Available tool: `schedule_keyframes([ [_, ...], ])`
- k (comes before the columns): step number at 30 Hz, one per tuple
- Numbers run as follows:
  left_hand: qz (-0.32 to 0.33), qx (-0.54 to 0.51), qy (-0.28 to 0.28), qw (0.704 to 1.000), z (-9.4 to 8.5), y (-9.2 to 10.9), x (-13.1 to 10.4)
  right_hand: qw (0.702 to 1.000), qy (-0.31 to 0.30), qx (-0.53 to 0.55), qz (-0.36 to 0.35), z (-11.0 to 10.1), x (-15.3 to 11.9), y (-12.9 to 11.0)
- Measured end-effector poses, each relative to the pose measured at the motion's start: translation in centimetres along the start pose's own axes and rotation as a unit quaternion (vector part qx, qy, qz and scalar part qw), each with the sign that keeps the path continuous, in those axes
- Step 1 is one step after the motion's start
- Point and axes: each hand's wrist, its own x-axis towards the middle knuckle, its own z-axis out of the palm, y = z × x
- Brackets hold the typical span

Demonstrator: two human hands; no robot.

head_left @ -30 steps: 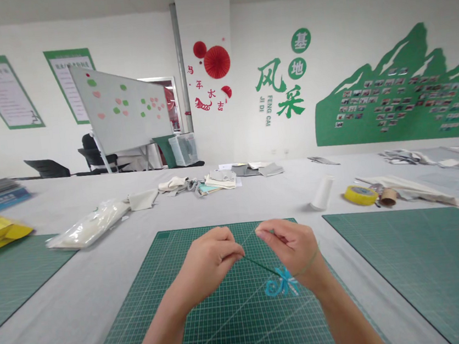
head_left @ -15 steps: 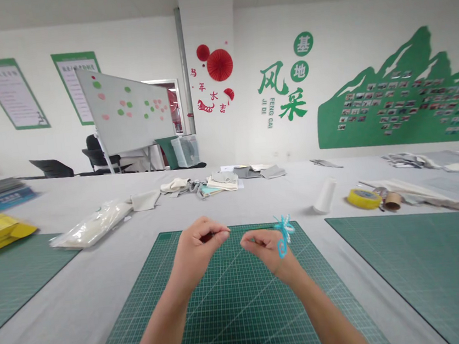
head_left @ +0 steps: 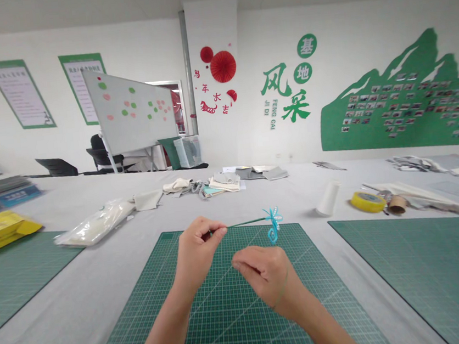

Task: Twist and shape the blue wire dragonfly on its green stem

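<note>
Pinching the green stem at its near end, your left hand had thumb and forefinger closed on it. Stem ran right from those fingertips, roughly level, clear above the green cutting mat. Blue flower sat at the far end, well apart from the left hand, its curl hanging just above the right hand's knuckles in view; couldn't tell if they touched. Your right hand's thumb and forefinger tips were together; couldn't tell what was between them. Thin green thread crossed the back of that hand.
</note>
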Motion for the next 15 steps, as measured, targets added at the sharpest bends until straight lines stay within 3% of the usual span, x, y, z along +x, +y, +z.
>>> schedule_keyframes([
  [8,0.067,0.083,-0.022,0.994,0.6,0.5,-0.4,0.999,0.046,-0.003,-0.017,-1.4,-0.4,-0.7],
  [15,0.109,0.125,-0.121,0.979,0.5,1.0,-0.8,0.992,0.124,0.009,-0.009,-2.9,-0.5,0.2],
])
